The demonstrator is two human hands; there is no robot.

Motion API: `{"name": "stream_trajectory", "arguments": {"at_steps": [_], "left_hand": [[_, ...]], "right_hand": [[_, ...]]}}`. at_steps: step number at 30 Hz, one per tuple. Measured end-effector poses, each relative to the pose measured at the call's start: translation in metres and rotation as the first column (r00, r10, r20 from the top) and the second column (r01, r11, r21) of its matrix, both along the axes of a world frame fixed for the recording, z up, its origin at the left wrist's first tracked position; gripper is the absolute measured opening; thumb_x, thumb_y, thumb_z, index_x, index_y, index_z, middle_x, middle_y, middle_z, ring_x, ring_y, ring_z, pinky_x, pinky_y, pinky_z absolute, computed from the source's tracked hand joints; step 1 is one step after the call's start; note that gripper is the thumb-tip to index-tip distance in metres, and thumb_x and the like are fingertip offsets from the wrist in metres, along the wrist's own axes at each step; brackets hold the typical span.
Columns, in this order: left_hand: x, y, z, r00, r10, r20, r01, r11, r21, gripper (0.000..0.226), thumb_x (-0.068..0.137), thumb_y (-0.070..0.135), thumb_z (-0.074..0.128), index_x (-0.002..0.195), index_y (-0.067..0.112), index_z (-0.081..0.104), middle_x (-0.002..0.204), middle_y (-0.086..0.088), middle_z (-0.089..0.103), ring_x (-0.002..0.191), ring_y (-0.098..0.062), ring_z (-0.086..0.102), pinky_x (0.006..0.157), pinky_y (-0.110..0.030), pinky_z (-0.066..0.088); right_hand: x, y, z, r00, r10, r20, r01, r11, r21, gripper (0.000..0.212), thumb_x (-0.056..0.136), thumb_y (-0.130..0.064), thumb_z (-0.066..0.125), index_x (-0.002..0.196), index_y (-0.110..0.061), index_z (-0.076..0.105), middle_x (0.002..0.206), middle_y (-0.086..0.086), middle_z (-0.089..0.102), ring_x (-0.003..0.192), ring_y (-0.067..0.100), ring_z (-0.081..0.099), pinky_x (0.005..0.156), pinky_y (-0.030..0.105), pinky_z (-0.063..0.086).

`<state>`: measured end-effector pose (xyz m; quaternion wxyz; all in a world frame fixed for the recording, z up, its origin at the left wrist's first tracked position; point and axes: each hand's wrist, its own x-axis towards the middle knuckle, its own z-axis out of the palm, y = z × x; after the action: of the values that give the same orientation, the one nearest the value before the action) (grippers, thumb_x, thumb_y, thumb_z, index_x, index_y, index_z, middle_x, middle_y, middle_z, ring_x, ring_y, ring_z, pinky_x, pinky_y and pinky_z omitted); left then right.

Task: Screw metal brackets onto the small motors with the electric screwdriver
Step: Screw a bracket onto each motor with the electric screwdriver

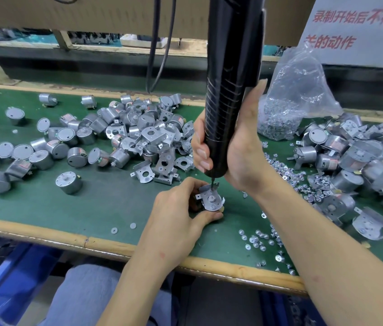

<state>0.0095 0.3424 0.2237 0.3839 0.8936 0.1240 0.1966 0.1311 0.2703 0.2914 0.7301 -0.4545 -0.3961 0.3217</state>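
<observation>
Bench mat [106, 203]: plain dark green.
Bench edge [44, 234]: pale tan wood.
Electric screwdriver [228, 90]: glossy black, with thin pale lines round the grip.
Motors [69, 182]: silver-grey.
Brackets [143, 172]: matte silver-grey.
Bag [296, 90], far right: clear, with silvery contents.
Sign [355, 31]: white with red characters.
Crate [14, 278], near left: bright blue.
Trousers [91, 297]: grey-blue.

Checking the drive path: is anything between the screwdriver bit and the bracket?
Nothing visible. The right hand holds the electric screwdriver upright, its bit down on the bracket near the far edge; the left hand grips beside it, fingers clear of the bit.
</observation>
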Motion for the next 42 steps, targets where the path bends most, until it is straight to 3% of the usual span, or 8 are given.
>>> {"name": "stream_trajectory", "arguments": {"at_steps": [2, 4, 13, 15, 19, 22, 25, 42], "left_hand": [[0.0002, 0.0, -0.0002, 1.0, 0.006, 0.0, -0.006, 1.0, 0.0, 0.042, 0.07, 0.036, 0.088, 0.099, 0.041, 0.058, 0.082, 0.037, 0.057, 0.085, 0.021, 0.053, 0.072, 0.002, 0.034], [-0.0001, 0.0, -0.0004, 1.0, 0.01, -0.001, -0.01, 1.0, -0.007, 0.043, 0.07, 0.036, 0.088, 0.098, 0.043, 0.056, 0.08, 0.038, 0.057, 0.086, 0.021, 0.053, 0.072, 0.002, 0.034], [0.0004, 0.0004, -0.0002, 1.0, 0.009, 0.003, -0.009, 1.0, -0.012, 0.041, 0.069, 0.036, 0.088, 0.101, 0.034, 0.063, 0.079, 0.032, 0.06, 0.083, 0.017, 0.055, 0.07, 0.0, 0.035], [0.0008, 0.0001, 0.0, 1.0, 0.008, 0.004, -0.008, 1.0, -0.014, 0.041, 0.069, 0.036, 0.088, 0.101, 0.034, 0.063, 0.079, 0.033, 0.06, 0.083, 0.017, 0.056, 0.07, 0.0, 0.035], [0.0007, -0.0001, 0.0, 1.0, 0.011, 0.003, -0.011, 1.0, -0.016, 0.042, 0.069, 0.036, 0.088, 0.103, 0.033, 0.064, 0.082, 0.031, 0.062, 0.084, 0.015, 0.056, 0.07, 0.0, 0.036], [0.0007, -0.0005, 0.0005, 1.0, 0.01, 0.006, -0.01, 1.0, -0.014, 0.042, 0.07, 0.035, 0.088, 0.105, 0.031, 0.065, 0.082, 0.032, 0.061, 0.085, 0.016, 0.056, 0.071, 0.001, 0.036], [0.001, -0.0016, 0.0008, 1.0, 0.016, 0.014, -0.016, 1.0, -0.003, 0.041, 0.07, 0.034, 0.088, 0.104, 0.03, 0.064, 0.08, 0.032, 0.059, 0.083, 0.017, 0.056, 0.071, 0.001, 0.035], [-0.0005, -0.0035, 0.0018, 1.0, 0.014, 0.025, -0.014, 1.0, 0.015, 0.037, 0.073, 0.031, 0.087, 0.102, 0.03, 0.063, 0.074, 0.031, 0.056, 0.077, 0.016, 0.054, 0.067, -0.001, 0.035]], "right_hand": [[0.0006, 0.0006, -0.0008, 1.0, -0.005, -0.025, 0.005, 1.0, -0.015, 0.092, 0.07, -0.096, 0.013, 0.063, -0.014, 0.055, 0.051, 0.0, 0.049, 0.039, 0.015, 0.042, 0.045, 0.023, 0.04], [0.0017, 0.0016, -0.0018, 0.999, -0.011, -0.05, 0.01, 0.999, -0.034, 0.091, 0.078, -0.084, 0.0, 0.061, -0.014, 0.055, 0.05, 0.002, 0.048, 0.038, 0.016, 0.041, 0.045, 0.024, 0.039], [0.0011, 0.003, -0.004, 0.999, -0.006, -0.045, 0.004, 0.999, -0.05, 0.093, 0.071, -0.092, 0.003, 0.06, -0.014, 0.054, 0.05, 0.003, 0.047, 0.038, 0.017, 0.041, 0.045, 0.025, 0.037], [0.0005, 0.0038, -0.0041, 1.0, -0.014, -0.027, 0.012, 0.999, -0.042, 0.091, 0.064, -0.097, 0.017, 0.06, -0.013, 0.053, 0.05, 0.003, 0.047, 0.038, 0.017, 0.041, 0.046, 0.025, 0.037], [0.0018, 0.0035, -0.0056, 0.997, 0.005, -0.071, -0.008, 0.999, -0.042, 0.09, 0.077, -0.085, 0.0, 0.059, -0.013, 0.052, 0.048, 0.002, 0.046, 0.037, 0.016, 0.039, 0.044, 0.023, 0.036], [0.0012, 0.002, -0.0057, 0.997, 0.031, -0.073, -0.032, 0.999, -0.018, 0.093, 0.069, -0.098, 0.016, 0.058, -0.013, 0.051, 0.048, 0.0, 0.046, 0.036, 0.014, 0.038, 0.044, 0.022, 0.035], [0.0004, 0.0006, -0.0057, 0.996, 0.066, -0.054, -0.066, 0.998, 0.001, 0.083, 0.059, -0.096, 0.037, 0.058, -0.014, 0.05, 0.047, -0.002, 0.046, 0.036, 0.013, 0.037, 0.044, 0.022, 0.035], [-0.0021, 0.0021, -0.0077, 0.999, 0.011, -0.053, -0.012, 1.0, -0.019, 0.081, 0.057, -0.097, 0.04, 0.057, -0.017, 0.052, 0.047, 0.0, 0.045, 0.036, 0.016, 0.037, 0.043, 0.022, 0.035]]}}
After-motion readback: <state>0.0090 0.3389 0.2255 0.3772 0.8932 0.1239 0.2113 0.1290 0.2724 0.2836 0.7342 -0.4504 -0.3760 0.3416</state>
